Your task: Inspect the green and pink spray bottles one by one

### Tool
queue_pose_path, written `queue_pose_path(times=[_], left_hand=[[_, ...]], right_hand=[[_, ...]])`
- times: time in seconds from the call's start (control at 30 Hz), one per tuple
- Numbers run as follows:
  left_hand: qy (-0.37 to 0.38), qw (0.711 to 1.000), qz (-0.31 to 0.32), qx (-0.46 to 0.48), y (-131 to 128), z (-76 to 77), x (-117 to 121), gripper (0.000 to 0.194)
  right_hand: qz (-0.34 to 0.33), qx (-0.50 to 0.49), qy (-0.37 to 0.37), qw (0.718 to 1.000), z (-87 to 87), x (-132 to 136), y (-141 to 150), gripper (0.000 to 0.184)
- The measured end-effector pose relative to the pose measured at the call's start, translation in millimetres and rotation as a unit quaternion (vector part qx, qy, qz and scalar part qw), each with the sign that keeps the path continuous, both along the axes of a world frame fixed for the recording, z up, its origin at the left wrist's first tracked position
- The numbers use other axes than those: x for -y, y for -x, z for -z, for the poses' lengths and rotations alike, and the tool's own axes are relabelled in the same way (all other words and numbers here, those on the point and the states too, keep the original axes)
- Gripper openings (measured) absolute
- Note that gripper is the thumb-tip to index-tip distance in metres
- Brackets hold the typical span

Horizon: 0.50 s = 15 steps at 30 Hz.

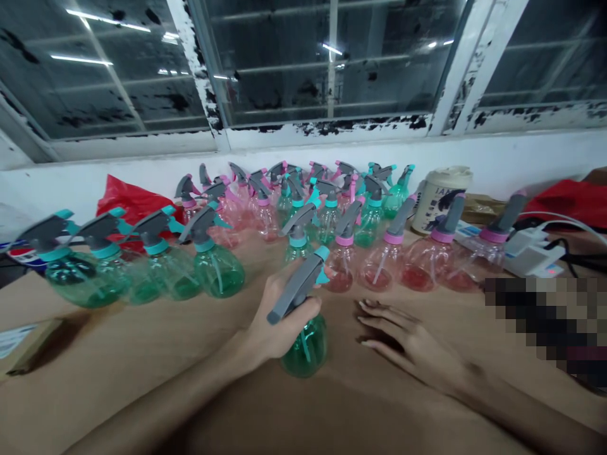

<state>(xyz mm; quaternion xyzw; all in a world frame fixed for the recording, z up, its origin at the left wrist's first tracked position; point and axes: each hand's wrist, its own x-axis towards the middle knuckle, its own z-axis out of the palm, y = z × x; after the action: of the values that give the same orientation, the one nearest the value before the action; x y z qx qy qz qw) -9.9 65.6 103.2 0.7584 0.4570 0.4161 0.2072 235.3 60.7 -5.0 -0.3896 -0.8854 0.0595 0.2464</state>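
My left hand (pixel 284 319) is wrapped round the neck of a green spray bottle (pixel 306 347) with a grey and turquoise trigger head. This bottle is upright at the front centre, its collar hidden by my fingers. To its right my right hand (pixel 408 335) rests low over the table with fingers spread, holding nothing. Just beyond that hand stands a row of clear pink spray bottles (pixel 379 268) with pink collars. On the left is a row of green spray bottles (pixel 218 272) with turquoise collars. Another green bottle (pixel 298 248) stands right behind the held one.
More pink and green spray bottles (pixel 265 215) crowd the back by the wall. A printed cup (pixel 439 199), a white power strip (pixel 535 253) with cables and a red bag (pixel 569 205) are at the right. Another red bag (pixel 128 205) and a brown packet (pixel 35 347) lie left.
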Motion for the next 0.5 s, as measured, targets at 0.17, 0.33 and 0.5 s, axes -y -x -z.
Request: queue_pose_path(times=[0.17, 0.33, 0.5], left_hand=[[0.047, 0.998, 0.025, 0.019, 1.5, 0.7, -1.7, 0.001], [0.069, 0.997, 0.035, 0.002, 2.9, 0.3, -1.1, 0.007], [0.026, 0.999, 0.033, -0.001, 0.4, -5.3, -1.8, 0.004]], right_hand=[[-0.005, -0.017, 0.010, 1.000, 1.4, -2.0, 0.7, 0.037], [0.006, -0.025, 0.031, 0.999, 3.5, -3.5, -0.8, 0.036], [0.022, -0.023, 0.071, 0.997, 2.5, -1.4, -1.4, 0.038]])
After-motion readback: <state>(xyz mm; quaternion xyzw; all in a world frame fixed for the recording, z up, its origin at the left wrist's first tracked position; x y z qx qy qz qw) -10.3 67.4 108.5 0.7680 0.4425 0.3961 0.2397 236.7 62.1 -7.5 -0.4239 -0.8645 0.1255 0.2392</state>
